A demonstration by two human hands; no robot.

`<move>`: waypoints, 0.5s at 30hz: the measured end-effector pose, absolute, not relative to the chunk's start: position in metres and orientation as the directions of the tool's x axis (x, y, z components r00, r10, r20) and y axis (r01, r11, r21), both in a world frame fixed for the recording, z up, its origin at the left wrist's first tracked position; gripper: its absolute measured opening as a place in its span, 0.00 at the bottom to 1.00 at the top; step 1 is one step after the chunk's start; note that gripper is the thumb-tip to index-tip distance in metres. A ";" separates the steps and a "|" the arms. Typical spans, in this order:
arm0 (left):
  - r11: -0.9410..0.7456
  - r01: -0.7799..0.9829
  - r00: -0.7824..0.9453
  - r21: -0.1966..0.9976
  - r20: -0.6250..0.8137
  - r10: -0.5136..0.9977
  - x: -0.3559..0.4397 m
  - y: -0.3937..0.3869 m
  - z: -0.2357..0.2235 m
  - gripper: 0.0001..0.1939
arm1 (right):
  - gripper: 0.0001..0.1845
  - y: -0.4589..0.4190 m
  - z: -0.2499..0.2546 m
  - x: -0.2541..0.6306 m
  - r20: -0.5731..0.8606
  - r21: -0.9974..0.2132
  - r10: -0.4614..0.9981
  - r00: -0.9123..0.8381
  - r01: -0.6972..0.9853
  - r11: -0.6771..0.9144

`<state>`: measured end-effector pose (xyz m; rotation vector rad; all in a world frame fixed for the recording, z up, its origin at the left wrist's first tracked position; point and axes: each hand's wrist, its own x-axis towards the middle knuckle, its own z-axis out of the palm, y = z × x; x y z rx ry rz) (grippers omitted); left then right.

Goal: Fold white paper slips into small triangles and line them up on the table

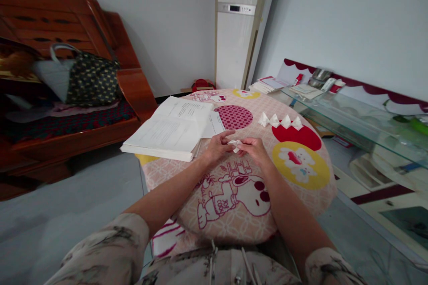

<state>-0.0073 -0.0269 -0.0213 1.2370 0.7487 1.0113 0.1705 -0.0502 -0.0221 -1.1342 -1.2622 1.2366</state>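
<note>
Between my two hands, just above the middle of the patterned tablecloth [207,178], is a small folded white paper piece [235,144]. My left hand [219,146] pinches its left side, with one finger stretched out past it. My right hand [253,148] grips the right side between thumb and fingers. Several finished-looking pointed paper shapes [274,120] stand in a row beyond my right hand. To the left of my left hand lies a thick stack of printed paper sheets [163,129], with a loose sheet [214,125] sticking out from its right side.
A glass-topped cabinet [354,120] runs along the right, holding metal containers [319,78] and a red cup [337,86]. More papers [267,83] lie at the table's far edge. A wooden bench [130,93] with bags [92,78] stands left; a white upright appliance [236,44] stands behind.
</note>
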 end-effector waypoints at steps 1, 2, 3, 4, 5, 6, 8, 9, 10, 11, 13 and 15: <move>0.033 -0.201 0.389 0.979 0.049 0.920 -0.007 -0.028 -0.022 0.40 | 0.15 -0.051 -0.022 0.171 0.030 -0.999 0.997 -0.074 -0.016 0.028; 0.051 -0.196 0.389 0.979 0.030 0.921 -0.006 -0.028 -0.022 0.40 | 0.15 -0.051 -0.022 0.172 0.021 -1.000 0.997 -0.079 -0.016 0.020; 0.072 -0.189 0.393 0.979 0.008 0.920 -0.006 -0.028 -0.022 0.40 | 0.15 -0.051 -0.022 0.173 0.012 -1.000 0.996 -0.083 -0.017 0.011; 0.092 -0.177 0.402 0.980 -0.013 0.916 -0.005 -0.028 -0.023 0.40 | 0.16 -0.051 -0.022 0.174 0.004 -1.000 0.996 -0.088 -0.016 0.002; 0.107 -0.158 0.414 0.982 -0.033 0.910 -0.005 -0.028 -0.024 0.39 | 0.16 -0.050 -0.024 0.175 -0.006 -1.000 0.996 -0.094 -0.006 -0.007; 0.108 -0.125 0.420 0.986 -0.046 0.906 -0.005 -0.027 -0.025 0.37 | 0.17 -0.050 -0.025 0.176 -0.018 -1.000 0.995 -0.097 0.018 -0.016; 0.033 -0.001 0.398 0.999 -0.030 0.917 -0.005 -0.025 -0.027 0.31 | 0.17 -0.048 -0.028 0.178 -0.024 -0.995 0.995 -0.096 0.101 -0.015; -0.042 0.085 0.366 0.995 0.008 0.931 -0.006 -0.024 -0.027 0.27 | 0.16 -0.047 -0.029 0.180 -0.008 -0.988 0.996 -0.092 0.155 0.006; -0.128 0.179 0.329 0.975 0.064 0.942 -0.007 -0.023 -0.027 0.24 | 0.15 -0.046 -0.029 0.181 0.020 -0.977 0.996 -0.084 0.212 0.038; -0.212 0.267 0.297 0.940 0.128 0.946 -0.008 -0.022 -0.026 0.21 | 0.14 -0.045 -0.029 0.182 0.058 -0.960 0.996 -0.072 0.270 0.075; -0.320 0.380 0.277 0.868 0.223 0.935 -0.011 -0.022 -0.024 0.18 | 0.13 -0.045 -0.027 0.185 0.142 -0.911 0.989 -0.043 0.386 0.148; -0.355 0.406 0.299 0.842 0.245 0.922 -0.012 -0.023 -0.022 0.15 | 0.14 -0.046 -0.022 0.187 0.210 -0.857 0.978 -0.013 0.479 0.191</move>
